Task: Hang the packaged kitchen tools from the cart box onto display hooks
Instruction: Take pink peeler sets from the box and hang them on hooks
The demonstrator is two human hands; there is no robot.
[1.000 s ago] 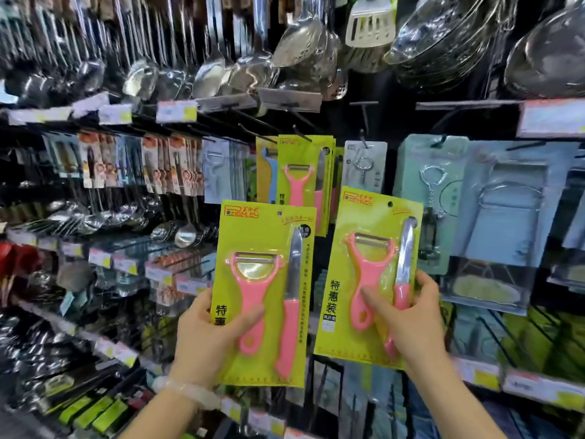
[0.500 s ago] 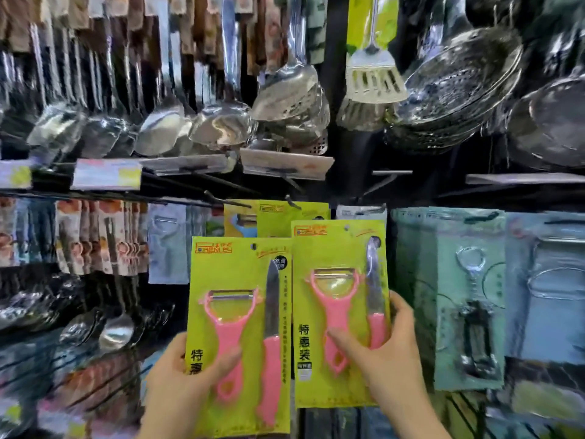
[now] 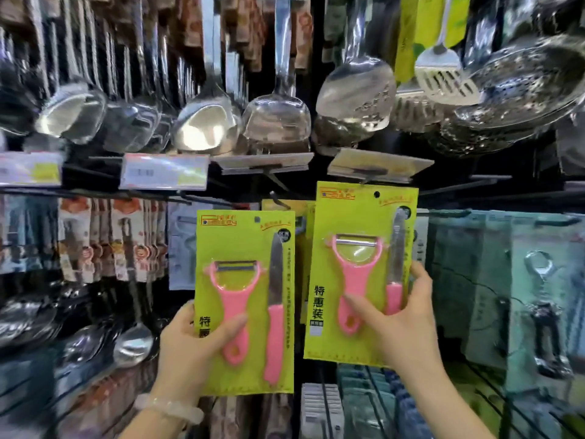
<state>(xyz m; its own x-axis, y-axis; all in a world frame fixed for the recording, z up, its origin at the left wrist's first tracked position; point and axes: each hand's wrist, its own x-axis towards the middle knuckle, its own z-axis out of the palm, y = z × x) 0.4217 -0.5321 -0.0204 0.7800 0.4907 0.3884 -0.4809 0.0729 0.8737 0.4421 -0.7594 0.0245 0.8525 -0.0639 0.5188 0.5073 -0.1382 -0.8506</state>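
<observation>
Shop display wall fills my view: steel ladles point(image 3: 205, 125) and skimmers hang along the 12 o'clock band, glossy and curved, with price tag holders point(image 3: 164, 175) on the rail below them

Left hand point(image 3: 193, 353) grips the left yellow-green card pack point(image 3: 245, 299) by its lower left corner, thumb laid across the pink peeler handle, fingers hidden behind the card. Pack sits at 6 o'clock, held low, apparently waiting its turn

Right hand point(image 3: 402, 327) grips the right card pack point(image 3: 361, 270) from its right edge, thumb on the front over the peeler handle, fingertips curled round the knife side. This pack is held higher, toward centre, its top edge just under the price holders

Punched hole point(image 3: 376, 194) near the top of the right card lies close to a dark wire hook point(image 3: 278, 199) at about 11 o'clock of it; not yet threaded as far as I can judge. More yellow-green cards hang behind, between the two packs, so that seems the target peg

Materials: thin stiff card, clear blister, pink plastic handles, flat steel blades. Card likely flexes if pushed from the bottom

Pale blue-green packs point(image 3: 506, 280) at 3 o'clock. Cart box not in view
</observation>
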